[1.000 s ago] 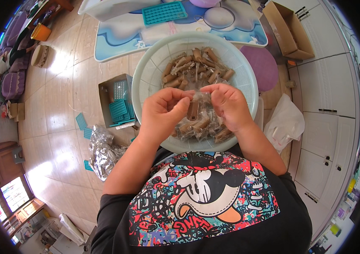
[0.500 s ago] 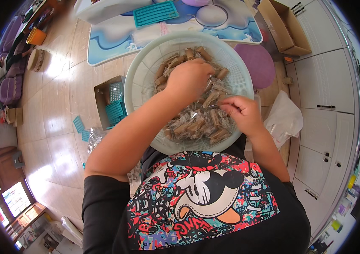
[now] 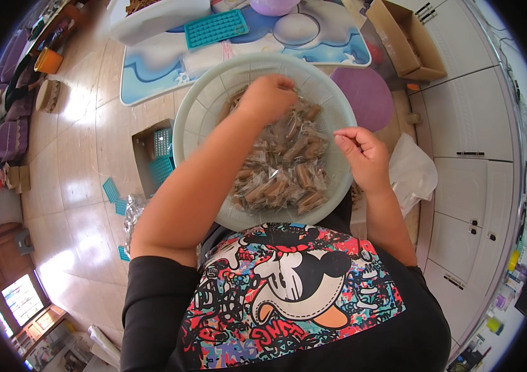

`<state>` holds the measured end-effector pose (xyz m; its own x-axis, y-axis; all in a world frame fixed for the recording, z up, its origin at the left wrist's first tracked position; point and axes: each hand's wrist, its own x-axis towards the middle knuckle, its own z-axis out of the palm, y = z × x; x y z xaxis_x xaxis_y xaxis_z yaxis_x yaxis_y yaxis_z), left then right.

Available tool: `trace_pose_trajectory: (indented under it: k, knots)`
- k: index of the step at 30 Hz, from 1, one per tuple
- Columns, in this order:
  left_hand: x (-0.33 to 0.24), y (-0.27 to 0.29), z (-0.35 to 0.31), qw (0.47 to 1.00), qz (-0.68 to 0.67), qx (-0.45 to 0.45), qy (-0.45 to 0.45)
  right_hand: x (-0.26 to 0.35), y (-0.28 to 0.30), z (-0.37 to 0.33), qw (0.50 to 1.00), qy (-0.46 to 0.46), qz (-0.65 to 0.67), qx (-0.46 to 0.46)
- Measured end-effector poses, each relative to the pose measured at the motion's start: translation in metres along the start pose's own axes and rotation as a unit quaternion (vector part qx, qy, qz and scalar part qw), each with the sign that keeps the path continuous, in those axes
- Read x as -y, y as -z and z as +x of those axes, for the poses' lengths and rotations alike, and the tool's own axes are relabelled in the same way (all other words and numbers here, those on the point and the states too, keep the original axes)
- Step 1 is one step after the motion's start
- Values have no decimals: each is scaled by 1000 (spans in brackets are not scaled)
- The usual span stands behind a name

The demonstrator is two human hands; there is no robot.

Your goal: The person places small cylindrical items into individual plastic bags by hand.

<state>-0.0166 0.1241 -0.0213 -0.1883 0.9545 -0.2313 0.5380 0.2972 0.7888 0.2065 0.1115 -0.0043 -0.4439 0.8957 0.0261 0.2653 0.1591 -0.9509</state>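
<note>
A large pale round plastic basket (image 3: pixel 196 118) sits in front of me. In it lies a heap of short brown pieces (image 3: pixel 279 186), many wrapped in clear crinkled film; what the pieces are, I cannot make out. Over the far part of the heap is my left hand (image 3: pixel 268 98), its fingers curled together; whatever they hold is hidden. At the basket's right rim, apart from the heap, my right hand (image 3: pixel 365 158) is closed in a pinch. Anything between its thumb and finger is too small to name.
Beyond the basket stands a low blue-and-white table (image 3: pixel 152 74) with a teal tray (image 3: pixel 217 28). A box (image 3: pixel 145 152) of teal trays is at left. At right are a purple round seat (image 3: pixel 368 99), an open carton (image 3: pixel 403 40), a white bag (image 3: pixel 412 173) and white cabinets (image 3: pixel 461 136).
My right hand has drawn back from the heap to the right rim. My left hand stays over the far part of the basket, its fingers shifted slightly. The whole view has shifted a little.
</note>
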Motion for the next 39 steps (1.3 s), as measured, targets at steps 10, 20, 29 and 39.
trace_pose_trajectory:
  k: [10, 20, 29, 39]
  knots:
    - [-3, 40, -67, 861, -498, 19, 106, 22, -38, 26, 995, 61, -3, 75]
    - [-2, 39, -106, 845, -521, -74, 93, 29, -44, 28, 961, 174, -116, 179]
    - [-4, 2, -125, 883, -436, -166, -47, 30, -68, 18, 833, -293, 314, 350]
    - [3, 6, -121, 824, -532, -197, 16, 40, -73, 5, 968, 227, -82, 66]
